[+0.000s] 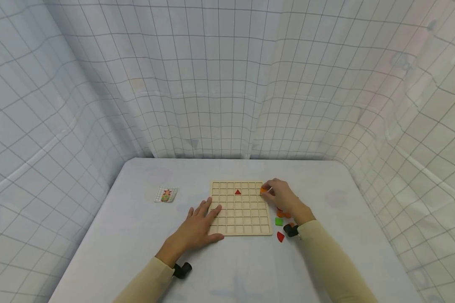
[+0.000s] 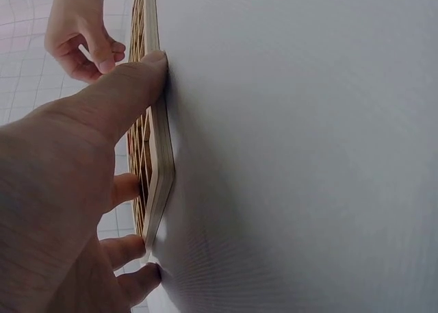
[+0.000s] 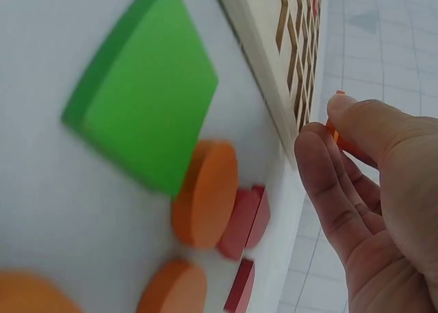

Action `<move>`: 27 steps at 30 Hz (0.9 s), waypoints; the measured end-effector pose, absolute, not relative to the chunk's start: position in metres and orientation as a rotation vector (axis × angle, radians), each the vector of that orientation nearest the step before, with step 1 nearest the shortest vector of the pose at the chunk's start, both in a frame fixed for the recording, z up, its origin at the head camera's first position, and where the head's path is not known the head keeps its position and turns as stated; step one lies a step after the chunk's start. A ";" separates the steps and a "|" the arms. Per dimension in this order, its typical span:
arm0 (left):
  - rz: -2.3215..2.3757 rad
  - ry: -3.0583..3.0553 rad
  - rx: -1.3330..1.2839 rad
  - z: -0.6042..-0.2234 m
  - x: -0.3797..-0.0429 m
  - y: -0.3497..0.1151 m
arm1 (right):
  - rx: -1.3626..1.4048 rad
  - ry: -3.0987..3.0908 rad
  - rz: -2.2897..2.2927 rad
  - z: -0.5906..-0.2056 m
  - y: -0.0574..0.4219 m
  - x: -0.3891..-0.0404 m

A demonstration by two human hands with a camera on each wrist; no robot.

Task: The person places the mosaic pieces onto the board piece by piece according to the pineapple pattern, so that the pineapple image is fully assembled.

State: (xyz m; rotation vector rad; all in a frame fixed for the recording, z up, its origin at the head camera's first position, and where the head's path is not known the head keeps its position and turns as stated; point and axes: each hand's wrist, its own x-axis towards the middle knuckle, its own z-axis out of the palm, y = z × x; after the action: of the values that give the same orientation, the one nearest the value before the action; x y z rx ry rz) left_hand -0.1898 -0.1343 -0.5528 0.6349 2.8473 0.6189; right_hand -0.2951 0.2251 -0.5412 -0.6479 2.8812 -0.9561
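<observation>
- Pinched between your right hand's (image 1: 284, 198) thumb and fingertips: a small orange piece (image 1: 263, 190), at the grid board's (image 1: 240, 231) right side, near its far corner.
- Piece looks light, stiff and smooth; likely hard to break, though a slick face could slide from your fingertips. Best held by opposite edges; its full outline is hidden by your fingers.
- Board under it: shallow wooden-looking cells, thin ribs. Ribs could catch a tilted piece. One red triangle (image 1: 238, 192) lies in the far part of the grid.
- Your left hand (image 1: 195, 227) grasps nothing; fingers spread, it rests on the board's left and near edges, probably enough to steady it.
- Right of the board, under and near your right forearm: green piece (image 1: 279, 221), orange discs (image 3: 205, 193), red pieces (image 3: 239, 220). Your sleeve and black wrist device (image 1: 290, 230) partly cover this spread and could nudge it.
- Nearer you, a red wedge (image 1: 280, 236).
- Well left, apart from the board: a picture card (image 1: 166, 195).
</observation>
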 end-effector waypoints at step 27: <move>0.559 2.850 0.636 -0.557 -0.194 -0.135 | -1.099 2.841 -0.941 -0.561 0.162 -0.302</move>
State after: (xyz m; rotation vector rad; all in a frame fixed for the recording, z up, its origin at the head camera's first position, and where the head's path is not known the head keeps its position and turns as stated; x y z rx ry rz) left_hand -0.1936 -0.1350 -0.5573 0.6357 2.8503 0.5595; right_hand -0.3018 0.1616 -0.5608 -1.0986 2.8414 -0.9412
